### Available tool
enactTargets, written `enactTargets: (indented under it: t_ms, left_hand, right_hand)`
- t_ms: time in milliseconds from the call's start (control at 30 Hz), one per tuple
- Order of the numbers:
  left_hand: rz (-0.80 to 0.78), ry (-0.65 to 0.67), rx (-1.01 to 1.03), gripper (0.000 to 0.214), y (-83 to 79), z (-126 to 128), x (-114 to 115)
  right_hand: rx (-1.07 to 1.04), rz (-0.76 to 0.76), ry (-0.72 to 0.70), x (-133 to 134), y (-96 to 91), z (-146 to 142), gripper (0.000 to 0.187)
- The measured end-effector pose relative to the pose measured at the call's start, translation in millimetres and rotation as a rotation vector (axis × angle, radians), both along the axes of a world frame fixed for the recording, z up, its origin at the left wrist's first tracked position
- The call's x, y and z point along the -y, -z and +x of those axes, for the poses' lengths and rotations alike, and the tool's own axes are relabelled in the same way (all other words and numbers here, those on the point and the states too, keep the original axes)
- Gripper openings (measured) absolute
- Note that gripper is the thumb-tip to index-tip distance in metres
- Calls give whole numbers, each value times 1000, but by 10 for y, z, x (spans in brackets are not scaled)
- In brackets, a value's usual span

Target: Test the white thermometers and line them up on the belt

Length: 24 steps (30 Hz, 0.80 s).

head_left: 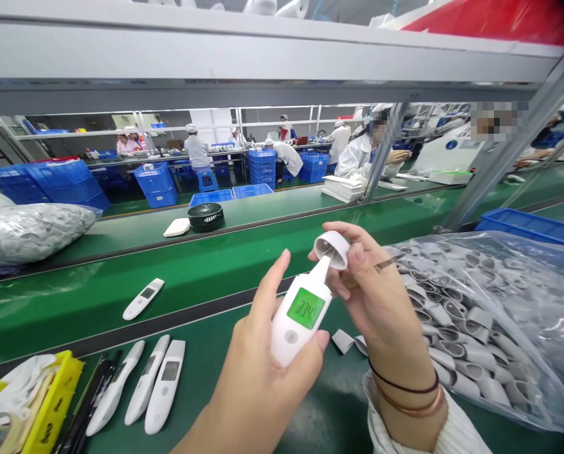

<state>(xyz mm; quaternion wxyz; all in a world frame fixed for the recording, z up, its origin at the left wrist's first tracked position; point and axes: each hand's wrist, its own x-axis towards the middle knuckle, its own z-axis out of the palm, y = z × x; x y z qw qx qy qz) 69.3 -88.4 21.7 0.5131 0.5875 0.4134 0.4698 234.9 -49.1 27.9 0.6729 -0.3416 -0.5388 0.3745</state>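
Note:
My left hand (267, 359) is closed round a white ear thermometer (294, 318), its screen lit green and its probe pointing up and to the right. In my right hand (376, 284) is a white cap (335, 248), pinched between thumb and fingers with its hollow end towards the probe tip. The cap sits at the tip; whether they touch I cannot tell. A thin dark tool (390, 261) sticks out from the same right hand. Two loose caps (343, 341) lie on the green table just below that hand.
Several capped thermometers (166, 384) lie at left, beside dark pens (86, 403) and a yellow bin (50, 410). Another thermometer (143, 299) rests on the green conveyor (206, 271). An open plastic bag of caps (475, 334) fills the right side. A shelf (263, 53) crosses overhead; co-workers sit beyond.

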Motion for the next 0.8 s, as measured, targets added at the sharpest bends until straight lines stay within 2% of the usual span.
enactTargets:
  t_ms: [167, 300, 400, 533, 667, 800]
  left_hand:
    - [69, 62, -94, 75, 36, -67, -45]
    - [120, 58, -119, 74, 46, -81, -74]
    - [129, 42, -124, 74, 45, -76, -88]
    - [84, 34, -104, 77, -2, -53, -58]
    - [-5, -37, -107, 78, -84, -13, 6]
    - [4, -30, -92, 77, -96, -2, 18]
  right_hand:
    - [174, 73, -25, 99, -8, -25, 26]
    - [128, 83, 58, 127, -6, -29, 28]
    - [195, 82, 11, 104, 4, -26, 27]
    - [109, 114, 40, 67, 18, -20, 29]
    - [123, 98, -66, 56, 22, -22, 22]
    - [33, 144, 12, 73, 29, -51, 22]
